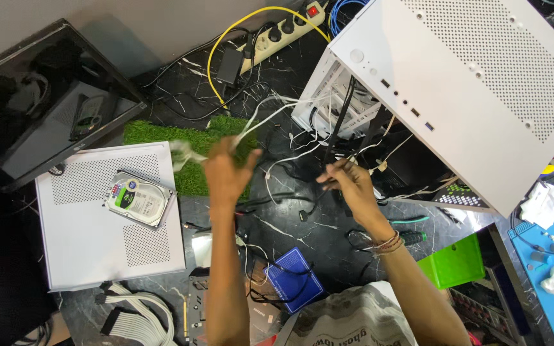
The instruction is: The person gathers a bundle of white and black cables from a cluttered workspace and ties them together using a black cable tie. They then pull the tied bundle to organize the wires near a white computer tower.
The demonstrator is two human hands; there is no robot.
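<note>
While both hands' fingers pinch it, white cable point(270, 115) runs taut — left hand point(226, 172) toward case point(476, 83) — right hand point(349, 182).

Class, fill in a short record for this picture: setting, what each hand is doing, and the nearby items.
Setting: dark marble floor, seen from above
Left hand: raised, gripping white cables
Right hand: pinching black cables
Cable source: open white computer case
Nearby: hard drive lying on white side panel; power strip; green box
</note>
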